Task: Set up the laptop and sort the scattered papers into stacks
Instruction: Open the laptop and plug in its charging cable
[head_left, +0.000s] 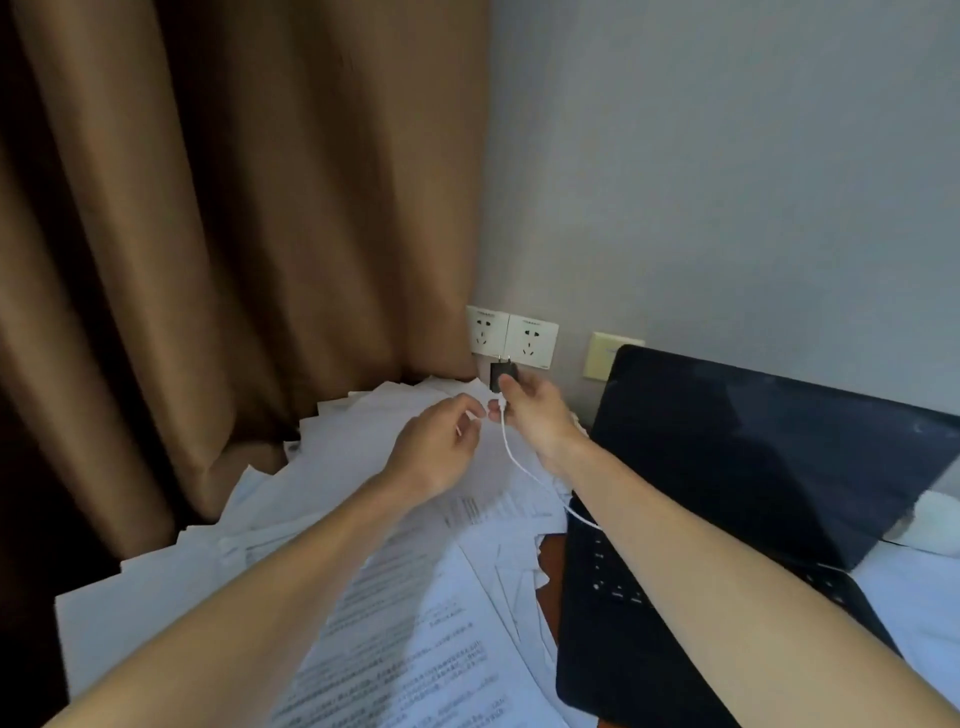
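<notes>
The right hand (535, 415) pinched a boxy black charger (503, 375), its thin white cable (511, 457) trailing, under glossy white sockets (511, 335), while the left hand (436, 447) curled, hold unclear, above unreadably printed papers (415, 623) beside the open matte-black laptop (753, 467).

— How's the light?
— Dim and flat; the grey wall (727, 156) at upper right is brightest, the curtain (156, 208) folds at far left sink into black
— Sharpness?
— Soft all over, print on the papers (415, 649) smeared, wide-angle stretch toward the bottom corners
</notes>
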